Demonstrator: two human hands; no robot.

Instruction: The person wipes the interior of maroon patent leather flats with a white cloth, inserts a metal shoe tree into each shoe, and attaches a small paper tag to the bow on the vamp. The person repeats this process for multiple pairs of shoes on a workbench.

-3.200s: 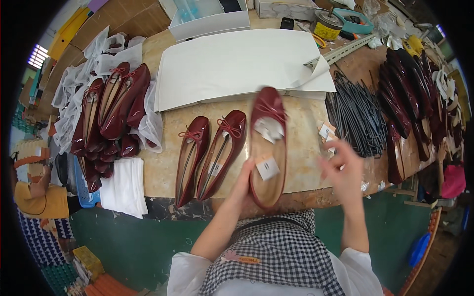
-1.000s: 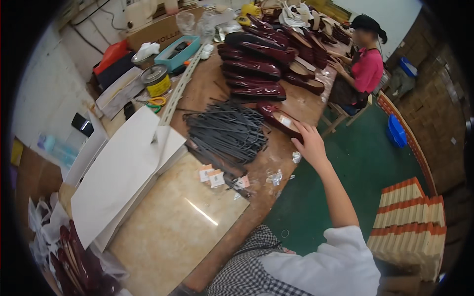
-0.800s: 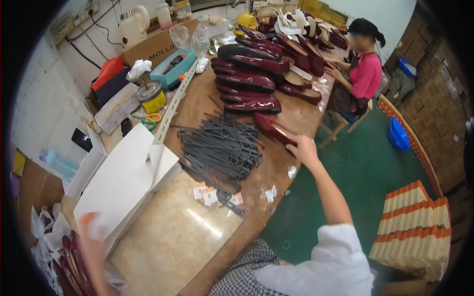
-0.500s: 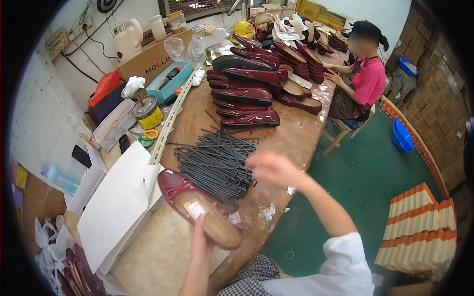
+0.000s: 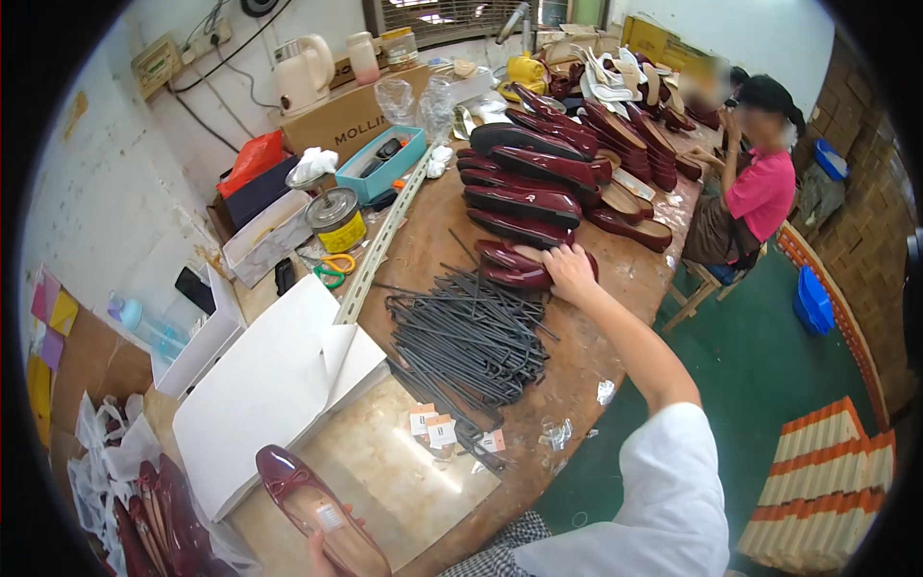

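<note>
Near the front edge of the view, my left hand (image 5: 320, 559) is closed on a glossy dark red ballet flat (image 5: 291, 490) with a bow and a white label on its insole. My right hand (image 5: 569, 271) reaches forward, its fingers wrapped over the heel end of another dark red ballet flat (image 5: 505, 264), which lies at the near end of the shoe stack (image 5: 524, 197). Just nearer than that hand lies a heap of thin dark rods (image 5: 471, 332) with bent ends. Small paper tags (image 5: 441, 431) rest on the table between the rods and my left hand.
White paper sheets (image 5: 269, 385) lie left of the rods, beside a slotted metal strip (image 5: 385, 231). Scissors (image 5: 335, 271), a tin can (image 5: 335, 219) and a teal box (image 5: 380, 165) line the wall side. A person in pink (image 5: 764, 183) sits at the table's far right.
My left hand has drawn the ballet flat down toward me, uncovering the tags. My right hand has moved forward from above the rods onto a shoe at the stack. The view has shifted.
</note>
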